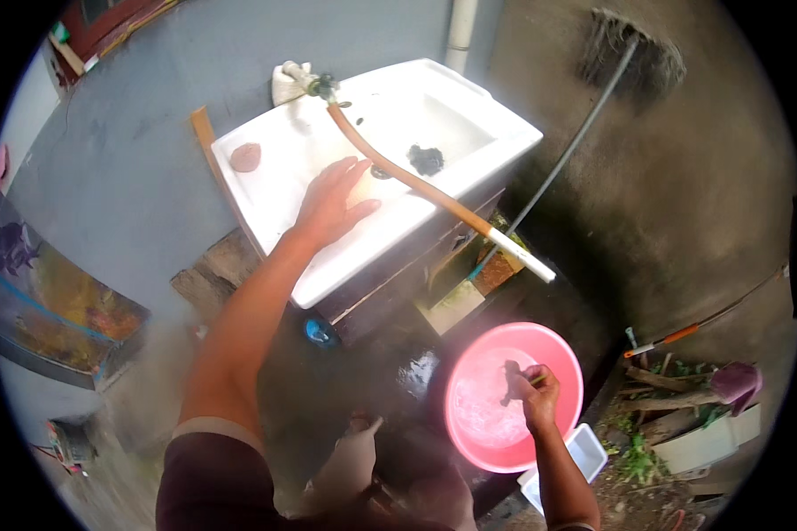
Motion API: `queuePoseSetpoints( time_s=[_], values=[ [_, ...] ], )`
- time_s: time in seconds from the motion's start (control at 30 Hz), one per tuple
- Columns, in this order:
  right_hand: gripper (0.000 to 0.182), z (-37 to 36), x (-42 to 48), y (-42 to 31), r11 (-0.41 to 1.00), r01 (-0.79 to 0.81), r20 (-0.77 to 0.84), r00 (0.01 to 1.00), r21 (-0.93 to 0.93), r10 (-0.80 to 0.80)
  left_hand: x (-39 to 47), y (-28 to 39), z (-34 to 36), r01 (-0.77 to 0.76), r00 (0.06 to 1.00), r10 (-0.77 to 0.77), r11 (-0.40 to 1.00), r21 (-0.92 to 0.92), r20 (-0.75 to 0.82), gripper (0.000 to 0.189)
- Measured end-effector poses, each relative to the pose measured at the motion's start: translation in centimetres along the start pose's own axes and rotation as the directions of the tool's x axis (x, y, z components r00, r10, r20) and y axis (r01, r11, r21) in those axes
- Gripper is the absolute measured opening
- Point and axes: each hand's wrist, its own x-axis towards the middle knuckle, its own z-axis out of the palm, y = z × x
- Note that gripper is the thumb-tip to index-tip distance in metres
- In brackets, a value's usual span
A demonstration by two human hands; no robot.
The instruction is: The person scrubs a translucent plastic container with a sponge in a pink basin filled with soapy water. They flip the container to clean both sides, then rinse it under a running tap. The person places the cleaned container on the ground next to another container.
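My left hand [335, 202] is over the white ceramic sink [332, 272], thumb apart from the fingers, with nothing plainly held. Its fingertips are near the drain [380, 172] and a brown hose [398, 174]. The hose runs from the tap [322, 85] across the sink and ends in a white tube [521, 254] past the front rim. Lower right, my right hand [541, 401] is above a pink plastic basin [461, 448] and pinches a thin yellow-green item [538, 380], mostly hidden by the fingers. A dark hand-shaped shadow falls inside the basin.
In the sink lie a dark clump [426, 159] and a pinkish lump [246, 157]. A mop [571, 143] leans at the right. Beside the basin is a white plastic tray [586, 453]. Wood pieces [671, 400] lie lower right. A blue round object [320, 332] is below the sink.
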Motion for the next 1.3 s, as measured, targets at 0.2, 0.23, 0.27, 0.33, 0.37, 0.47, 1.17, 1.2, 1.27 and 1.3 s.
queuePoseSetpoints(
  time_s=[0.2,0.23,0.27,0.33,0.37,0.47,1.17,1.2,1.27,1.3],
  values=[
    [0.012,12.3,2.4,-10.1,0.876,0.131,0.213,0.977,-0.464,-0.034,-7.0,3.5,-4.5,0.028,0.966,0.123,0.826,-0.564,0.228,0.07],
    [0.012,15.5,2.9,-11.6,0.899,0.149,0.306,0.952,-0.412,-0.018,-7.3,4.3,-5.6,-0.052,0.945,0.228,0.81,-0.584,0.232,0.075],
    [0.013,18.7,2.9,-12.5,0.884,0.186,0.407,0.914,-0.428,0.004,-8.3,4.6,-6.6,-0.032,0.96,0.196,0.787,-0.616,0.2,0.08],
    [0.014,25.0,1.9,-14.2,0.908,0.327,0.597,0.794,-0.264,-0.112,-10.3,5.2,-8.1,0.078,0.984,0.059,0.704,-0.706,0.167,0.086],
    [0.014,27.5,1.6,-13.9,0.927,0.337,0.648,0.746,-0.164,-0.156,-11.4,5.1,-8.3,0.149,0.986,-0.033,0.626,-0.766,0.165,0.088],
    [0.014,32.9,0.8,-12.3,1.0,-0.001,0.688,0.726,-0.017,0.012,-15.4,4.4,-9.6,0.27,0.911,-0.406,0.454,-0.849,0.073,0.078],
    [0.012,59.7,-14.4,8.1,0.691,0.15,0.625,0.588,-0.708,0.513,-77.5,-5.3,-41.0,-0.157,-0.731,-0.681,0.111,-0.981,0.039,0.036],
    [0.012,60.4,-15.3,8.9,0.628,0.179,0.595,0.584,-0.757,0.552,-80.6,-4.0,-41.9,-0.187,-0.72,-0.692,0.258,-0.948,-0.046,0.033],
    [0.011,62.5,-18.4,9.9,0.49,0.272,0.552,0.544,-0.828,0.632,-84.2,-2.5,-44.2,-0.236,-0.76,-0.638,0.447,-0.863,-0.123,0.031],
    [0.011,63.7,-20.2,10.2,0.424,0.34,0.543,0.506,-0.84,0.67,-84.9,-2.0,-46.2,-0.252,-0.801,-0.588,0.503,-0.827,-0.113,0.032]
  ],
)
